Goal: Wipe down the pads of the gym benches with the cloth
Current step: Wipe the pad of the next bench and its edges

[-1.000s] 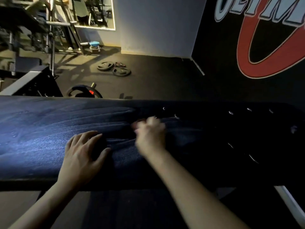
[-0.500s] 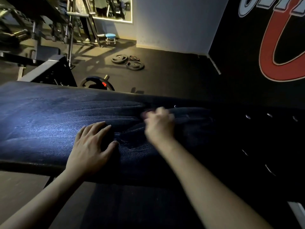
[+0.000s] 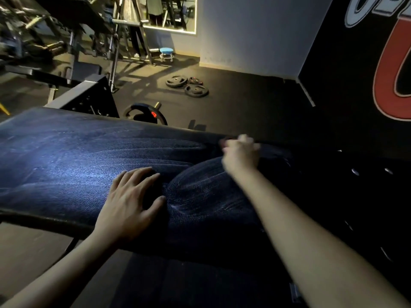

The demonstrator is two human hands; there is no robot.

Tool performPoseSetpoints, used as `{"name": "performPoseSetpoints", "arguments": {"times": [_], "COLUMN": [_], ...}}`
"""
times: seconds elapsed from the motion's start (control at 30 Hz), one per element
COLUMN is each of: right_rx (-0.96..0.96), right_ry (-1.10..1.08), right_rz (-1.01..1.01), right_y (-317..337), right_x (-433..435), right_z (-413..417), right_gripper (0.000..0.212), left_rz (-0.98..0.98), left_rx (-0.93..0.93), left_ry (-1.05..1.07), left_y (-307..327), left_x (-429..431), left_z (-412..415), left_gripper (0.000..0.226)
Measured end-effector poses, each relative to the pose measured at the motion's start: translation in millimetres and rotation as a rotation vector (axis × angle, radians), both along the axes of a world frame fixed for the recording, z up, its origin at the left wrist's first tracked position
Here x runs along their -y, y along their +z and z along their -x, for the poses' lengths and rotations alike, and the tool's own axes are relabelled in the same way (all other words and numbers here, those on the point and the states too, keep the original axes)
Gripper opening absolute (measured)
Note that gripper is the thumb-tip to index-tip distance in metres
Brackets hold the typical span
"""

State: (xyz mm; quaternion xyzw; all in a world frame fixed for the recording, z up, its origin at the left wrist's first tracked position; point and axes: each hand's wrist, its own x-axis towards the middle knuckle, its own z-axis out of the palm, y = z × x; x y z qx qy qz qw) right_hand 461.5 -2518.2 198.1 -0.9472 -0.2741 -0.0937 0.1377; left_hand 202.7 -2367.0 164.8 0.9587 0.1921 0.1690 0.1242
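One long bench pad (image 3: 66, 165) fills the middle of the view. Its dark blue cover runs from the left edge across to the shadowed right end, so its long axis lies crosswise to the person. Pale streaks arc over the lit left and middle stretch. The right end is too dark to tell whether it has been wiped.

Both forearms reach in from below. The left hand (image 3: 131, 203) rests on the pad close to its near edge, palm down, with its fingers (image 3: 135, 176) spread and straight. It holds nothing and looks to be bracing. The right hand (image 3: 241, 155) is further out, up against the pad's far edge and right of the left hand. It is the nearer of the two to the dark, unstreaked end.

That relation matters most. The ground probably left to cover lies to the right of the right hand, along the pad's length, so the next strokes likely need to travel that way while the left hand steadies.

The right fingers (image 3: 242, 138) are curled in towards the palm but blurred. I cannot tell what they clasp. The cloth is not plainly visible and is most likely bunched beneath that hand against the pad.
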Motion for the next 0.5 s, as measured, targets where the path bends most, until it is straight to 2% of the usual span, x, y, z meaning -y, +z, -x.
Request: {"name": "performPoseSetpoints", "arguments": {"times": [0.1,0.17,0.23,0.3,0.37,0.43,0.5], "right_rx": [0.023,0.118,0.159,0.142,0.109,0.072,0.013], "right_ry": [0.434,0.593,0.406,0.033,-0.230,-0.217,0.002], "right_rz": [0.018,-0.010,0.048,0.094,0.111,0.078,0.057], "right_y": [-5,-8,-5,5,12,12,3], "right_x": [-22,13,56,92,95,52,-11], "right_z": [85,86,41,-22,-63,-55,-5], "right_gripper": [0.022,0.021,0.020,0.024,0.028,0.028,0.026], "left_rz": [0.013,0.013,0.008,-0.002,-0.010,-0.013,-0.010], "left_rx": [0.006,0.003,-0.003,0.000,-0.001,-0.001,-0.004], "left_ry": [0.022,0.030,0.030,0.023,0.025,0.025,0.025], "left_y": [0,0,0,0,0,-2,-3], "left_x": [-1,-1,0,2,3,1,0], "left_z": [2,3,2,1,-1,-2,-2], "left_gripper": [0.067,0.069,0.068,0.065,0.062,0.060,0.060]}}
